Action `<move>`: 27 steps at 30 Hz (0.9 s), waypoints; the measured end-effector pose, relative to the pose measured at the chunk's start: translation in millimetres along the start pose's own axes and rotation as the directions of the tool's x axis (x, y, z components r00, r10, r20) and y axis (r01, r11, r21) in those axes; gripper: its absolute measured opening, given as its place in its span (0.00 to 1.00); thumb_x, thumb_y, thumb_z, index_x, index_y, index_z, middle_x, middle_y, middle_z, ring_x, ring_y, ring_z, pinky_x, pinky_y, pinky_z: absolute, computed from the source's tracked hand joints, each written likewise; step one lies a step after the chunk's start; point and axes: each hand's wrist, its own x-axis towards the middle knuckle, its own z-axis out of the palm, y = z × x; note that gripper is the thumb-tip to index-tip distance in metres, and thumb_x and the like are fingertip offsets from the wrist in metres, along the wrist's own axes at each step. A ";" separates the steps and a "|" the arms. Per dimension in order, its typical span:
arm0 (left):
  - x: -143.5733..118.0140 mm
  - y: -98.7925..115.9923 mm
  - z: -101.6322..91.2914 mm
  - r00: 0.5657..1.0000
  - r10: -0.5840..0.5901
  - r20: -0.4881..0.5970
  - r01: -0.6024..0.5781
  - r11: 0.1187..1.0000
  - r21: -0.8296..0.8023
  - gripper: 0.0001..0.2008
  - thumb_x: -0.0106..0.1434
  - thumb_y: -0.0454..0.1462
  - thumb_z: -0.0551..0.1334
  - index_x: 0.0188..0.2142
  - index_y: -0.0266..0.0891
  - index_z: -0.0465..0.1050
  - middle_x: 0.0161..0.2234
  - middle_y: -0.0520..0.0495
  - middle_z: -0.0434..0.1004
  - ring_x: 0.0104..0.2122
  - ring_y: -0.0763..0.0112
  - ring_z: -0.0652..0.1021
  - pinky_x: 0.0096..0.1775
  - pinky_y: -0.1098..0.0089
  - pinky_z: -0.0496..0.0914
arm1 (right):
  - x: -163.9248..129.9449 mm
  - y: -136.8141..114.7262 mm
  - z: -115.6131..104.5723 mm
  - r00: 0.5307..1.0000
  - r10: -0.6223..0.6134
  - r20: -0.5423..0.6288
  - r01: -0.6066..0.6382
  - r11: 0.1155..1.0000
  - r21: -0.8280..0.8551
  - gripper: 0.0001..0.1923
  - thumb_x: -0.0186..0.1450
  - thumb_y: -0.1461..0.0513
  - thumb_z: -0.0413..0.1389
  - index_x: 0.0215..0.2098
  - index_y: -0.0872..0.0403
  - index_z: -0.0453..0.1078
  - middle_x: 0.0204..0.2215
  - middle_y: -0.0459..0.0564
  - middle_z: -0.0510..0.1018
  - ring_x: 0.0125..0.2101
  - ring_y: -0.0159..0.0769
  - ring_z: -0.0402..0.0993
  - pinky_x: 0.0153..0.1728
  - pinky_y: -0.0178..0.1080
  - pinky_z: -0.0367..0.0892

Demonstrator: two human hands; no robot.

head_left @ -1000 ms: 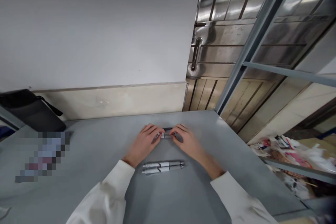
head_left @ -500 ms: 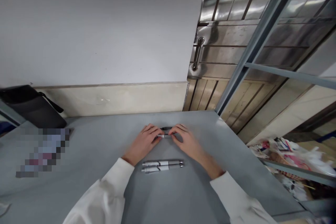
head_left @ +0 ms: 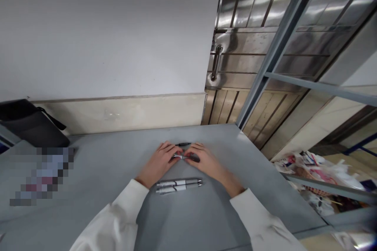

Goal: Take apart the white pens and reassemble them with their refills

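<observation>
Fingers of our left hand [head_left: 160, 161] and right hand [head_left: 206, 160] are closing on one pen [head_left: 186, 157] while two pens [head_left: 178, 185] are lying finished-looking on the tabletop [head_left: 103, 172].

Pixelated patch [head_left: 41, 174], contents unreadable

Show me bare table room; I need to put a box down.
The table is bare between the blurred patch and the left hand, and right of the right hand to the edge. It is crowded mid-table: both hands on a pen, two pens just below.
</observation>
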 end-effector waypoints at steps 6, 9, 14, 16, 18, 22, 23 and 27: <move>0.9 8.5 -5.1 0.998 -0.014 -0.060 0.016 1.000 0.022 0.09 0.71 0.40 0.56 0.48 0.45 0.71 0.46 0.50 0.77 0.48 0.64 0.71 0.52 0.61 0.62 | 0.1 -1.5 -5.5 0.998 0.024 -0.054 -0.023 0.999 0.027 0.04 0.68 0.62 0.56 0.39 0.50 0.74 0.37 0.48 0.76 0.43 0.39 0.70 0.46 0.42 0.65; 1.1 10.5 -7.8 0.995 -0.028 -0.097 0.033 0.998 0.047 0.10 0.71 0.40 0.55 0.48 0.45 0.71 0.46 0.50 0.76 0.47 0.64 0.72 0.51 0.61 0.62 | -0.3 -5.0 -10.4 0.994 0.055 -0.095 -0.047 0.995 0.084 0.05 0.69 0.62 0.55 0.40 0.50 0.73 0.37 0.48 0.75 0.42 0.38 0.70 0.45 0.41 0.66; 0.2 15.7 -12.4 0.994 -0.024 -0.106 0.031 0.997 0.066 0.11 0.73 0.39 0.52 0.50 0.46 0.70 0.46 0.50 0.76 0.47 0.66 0.72 0.51 0.62 0.62 | -0.9 -12.4 -11.5 0.992 0.092 -0.081 -0.076 0.981 0.180 0.08 0.72 0.61 0.50 0.44 0.50 0.70 0.41 0.49 0.75 0.44 0.38 0.71 0.46 0.40 0.66; 0.1 17.0 -12.8 0.992 -0.027 -0.120 0.037 0.996 0.077 0.12 0.74 0.39 0.50 0.50 0.45 0.70 0.46 0.50 0.76 0.46 0.66 0.72 0.50 0.62 0.62 | -0.7 -13.6 -7.8 0.991 0.117 -0.068 -0.105 0.980 0.168 0.08 0.73 0.60 0.48 0.45 0.49 0.69 0.42 0.49 0.76 0.45 0.38 0.71 0.47 0.40 0.66; 0.3 16.6 -11.6 0.991 -0.031 -0.130 0.044 0.994 0.101 0.12 0.74 0.38 0.49 0.48 0.44 0.70 0.44 0.49 0.77 0.45 0.65 0.72 0.50 0.61 0.61 | -0.2 -13.3 -2.2 0.991 0.124 -0.056 -0.118 0.988 0.099 0.09 0.73 0.61 0.46 0.44 0.50 0.69 0.41 0.49 0.76 0.44 0.38 0.71 0.46 0.40 0.65; 1.0 13.4 -5.9 0.993 -0.044 -0.110 0.060 0.988 0.145 0.12 0.73 0.32 0.49 0.44 0.42 0.70 0.40 0.48 0.77 0.43 0.63 0.74 0.49 0.59 0.60 | 0.8 -11.3 7.8 0.992 0.106 -0.071 -0.112 0.990 -0.080 0.13 0.73 0.67 0.43 0.36 0.52 0.67 0.31 0.48 0.73 0.36 0.38 0.69 0.37 0.39 0.63; 1.1 13.0 -4.6 0.994 -0.053 -0.099 0.067 0.988 0.141 0.12 0.72 0.30 0.49 0.43 0.41 0.69 0.39 0.48 0.77 0.42 0.63 0.74 0.48 0.59 0.60 | 0.9 -11.2 9.1 0.993 0.098 -0.073 -0.106 0.987 -0.119 0.13 0.72 0.68 0.43 0.35 0.52 0.66 0.31 0.48 0.72 0.35 0.38 0.68 0.35 0.39 0.62; 1.5 15.2 -1.4 0.992 -0.102 -0.072 0.108 0.991 0.076 0.15 0.65 0.23 0.48 0.39 0.41 0.67 0.36 0.48 0.77 0.38 0.65 0.76 0.44 0.62 0.61 | 1.2 -12.3 9.0 0.995 0.074 -0.072 -0.089 0.970 -0.227 0.12 0.70 0.71 0.44 0.34 0.53 0.65 0.31 0.48 0.71 0.34 0.39 0.67 0.35 0.39 0.61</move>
